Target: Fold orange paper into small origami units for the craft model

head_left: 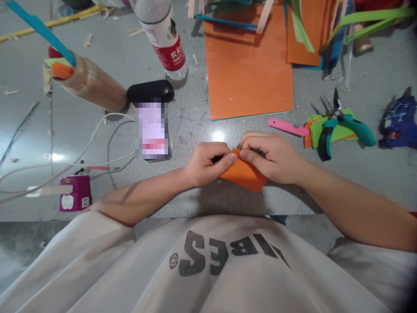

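While our left hand and right hand pinched the orange sheet between their fingers, we judged even pressure best for avoiding stray creases.

Stretching out as a grey table and bearing, on the left, a purple power block, a looping white cable, a wooden tube, wood shavings, and a phone meeting a black case. Supporting a water bottle just beside that case, and a stack of coloured sheets, orange on top, toward the far middle. Carrying, farther right, a pink tool, paper pieces, and a blue-purple glue gun.
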A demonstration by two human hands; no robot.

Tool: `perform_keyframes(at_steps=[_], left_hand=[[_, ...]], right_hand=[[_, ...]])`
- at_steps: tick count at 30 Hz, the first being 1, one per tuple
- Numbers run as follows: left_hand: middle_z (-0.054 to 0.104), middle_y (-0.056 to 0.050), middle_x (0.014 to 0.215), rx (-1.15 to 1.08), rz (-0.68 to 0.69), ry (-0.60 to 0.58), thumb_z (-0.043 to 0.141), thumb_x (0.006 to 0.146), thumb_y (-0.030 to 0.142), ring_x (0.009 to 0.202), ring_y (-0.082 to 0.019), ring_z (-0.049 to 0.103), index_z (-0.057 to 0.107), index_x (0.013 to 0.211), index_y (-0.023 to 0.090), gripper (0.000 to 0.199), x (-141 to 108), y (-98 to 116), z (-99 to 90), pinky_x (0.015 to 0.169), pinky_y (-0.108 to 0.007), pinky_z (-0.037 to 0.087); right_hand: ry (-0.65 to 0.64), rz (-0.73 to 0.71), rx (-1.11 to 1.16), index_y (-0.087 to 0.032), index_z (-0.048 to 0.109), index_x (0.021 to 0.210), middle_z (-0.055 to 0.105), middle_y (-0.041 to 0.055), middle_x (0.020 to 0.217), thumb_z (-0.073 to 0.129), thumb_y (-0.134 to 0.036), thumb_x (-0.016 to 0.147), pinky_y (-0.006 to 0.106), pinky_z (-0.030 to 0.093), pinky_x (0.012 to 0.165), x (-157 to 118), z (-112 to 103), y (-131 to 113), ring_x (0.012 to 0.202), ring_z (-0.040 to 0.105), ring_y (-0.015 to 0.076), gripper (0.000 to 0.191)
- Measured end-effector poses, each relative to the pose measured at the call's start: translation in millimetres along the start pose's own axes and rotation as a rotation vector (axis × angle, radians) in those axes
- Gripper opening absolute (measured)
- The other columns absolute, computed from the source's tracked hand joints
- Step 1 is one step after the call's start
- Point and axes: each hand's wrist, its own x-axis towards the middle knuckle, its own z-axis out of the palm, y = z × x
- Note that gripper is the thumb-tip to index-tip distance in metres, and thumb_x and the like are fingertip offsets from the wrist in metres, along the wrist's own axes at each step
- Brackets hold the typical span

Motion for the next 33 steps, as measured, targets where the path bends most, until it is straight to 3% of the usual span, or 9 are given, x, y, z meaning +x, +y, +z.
perform_keyframes(at_steps=[3, 7, 11, 15, 17, 21, 26, 30, 33], left_hand=[[0.049, 0.005, 0.062, 0.003, 0.01, 0.098, 0.081, 0.117, 0.058, 0.056, -0.008, 0.04, 0.059, 0.07, 0.02, 0.064, 0.4, -0.9, -0.6, 0.056, -0.028, 0.032], [0.049, 0.003, 0.064, -0.006, -0.118, 0.258, 0.077, 0.116, 0.069, 0.058, -0.01, 0.04, 0.059, 0.069, 0.021, 0.07, -0.5, 0.9, -1.2, 0.057, -0.03, 0.032], [0.043, 0.004, 0.063, 0.009, -0.145, 0.505, 0.081, 0.11, 0.081, 0.059, -0.011, 0.036, 0.054, 0.066, 0.021, 0.079, 2.0, -0.9, -0.7, 0.056, -0.03, 0.032], [0.042, 0.004, 0.061, 0.039, -0.162, 0.68, 0.084, 0.104, 0.088, 0.059, -0.011, 0.036, 0.049, 0.065, 0.022, 0.084, 3.1, -6.1, 1.1, 0.056, -0.03, 0.032], [0.045, 0.005, 0.059, 0.041, -0.201, 0.686, 0.083, 0.105, 0.089, 0.058, -0.01, 0.039, 0.05, 0.066, 0.022, 0.083, 1.6, -6.4, 3.3, 0.055, -0.029, 0.034], [0.05, 0.007, 0.055, -0.061, -0.298, 0.624, 0.084, 0.104, 0.089, 0.048, -0.009, 0.047, 0.056, 0.072, 0.024, 0.078, -1.9, -2.9, 9.7, 0.048, -0.025, 0.036], [0.065, 0.005, 0.061, -0.213, -0.423, 0.476, 0.092, 0.096, 0.089, 0.046, -0.011, 0.063, 0.069, 0.084, 0.023, 0.071, -0.3, 0.3, 13.2, 0.044, -0.023, 0.049], [0.079, 0.0, 0.075, -0.278, -0.479, 0.377, 0.105, 0.086, 0.083, 0.053, -0.012, 0.069, 0.082, 0.103, 0.021, 0.069, 0.8, 1.1, 12.0, 0.05, -0.026, 0.059], [0.079, -0.001, 0.075, -0.271, -0.502, 0.322, 0.108, 0.086, 0.077, 0.056, -0.011, 0.069, 0.085, 0.106, 0.019, 0.066, -0.1, 1.2, 9.2, 0.052, -0.024, 0.056]], right_hand=[[0.017, 0.046, -0.011, -0.028, 0.062, 0.086, 0.07, 0.0024, 0.086, 0.068, -0.038, 0.118, 0.041, 0.047, 0.074, 2.0, -4.8, 1.2, 0.077, 0.064, 0.0226, 0.034], [0.083, 0.068, -0.058, -0.029, 0.066, 0.086, 0.074, 0.0034, 0.086, 0.072, -0.05, 0.118, 0.043, 0.047, 0.075, 3.1, -21.2, 10.6, 0.078, 0.067, 0.0241, 0.039], [0.25, 0.114, -0.13, -0.029, 0.07, 0.082, 0.076, 0.0058, 0.082, 0.07, -0.072, 0.118, 0.044, 0.049, 0.076, 5.3, -36.8, 27.5, 0.079, 0.07, 0.0263, 0.056], [0.427, 0.247, 0.141, -0.029, 0.072, 0.088, 0.077, 0.004, 0.081, 0.072, -0.098, 0.106, 0.041, 0.057, 0.073, 9.7, -24.6, 32.0, 0.076, 0.072, 0.0234, 0.071], [0.433, 0.305, 0.377, -0.031, 0.074, 0.104, 0.078, 0.0003, 0.083, 0.093, -0.096, 0.091, 0.039, 0.06, 0.068, 10.5, -9.5, 26.4, 0.073, 0.073, 0.0216, 0.069], [0.453, 0.39, 0.601, -0.034, 0.07, 0.123, 0.085, -0.0025, 0.092, 0.119, -0.066, 0.074, 0.038, 0.065, 0.066, 9.3, 11.3, 14.9, 0.078, 0.081, 0.0232, 0.076], [0.509, 0.369, 0.575, -0.035, 0.069, 0.117, 0.088, -0.0031, 0.096, 0.12, -0.053, 0.071, 0.043, 0.073, 0.082, 11.9, 7.3, 24.0, 0.088, 0.087, 0.0254, 0.071], [0.524, 0.357, 0.516, -0.036, 0.069, 0.118, 0.087, -0.0038, 0.093, 0.119, -0.056, 0.071, 0.042, 0.071, 0.08, 13.1, 4.7, 31.6, 0.083, 0.084, 0.0238, 0.072], [0.563, 0.334, 0.428, -0.036, 0.07, 0.119, 0.085, -0.0033, 0.092, 0.117, -0.057, 0.075, 0.042, 0.069, 0.077, 11.2, 1.4, 29.5, 0.082, 0.082, 0.0238, 0.068]])
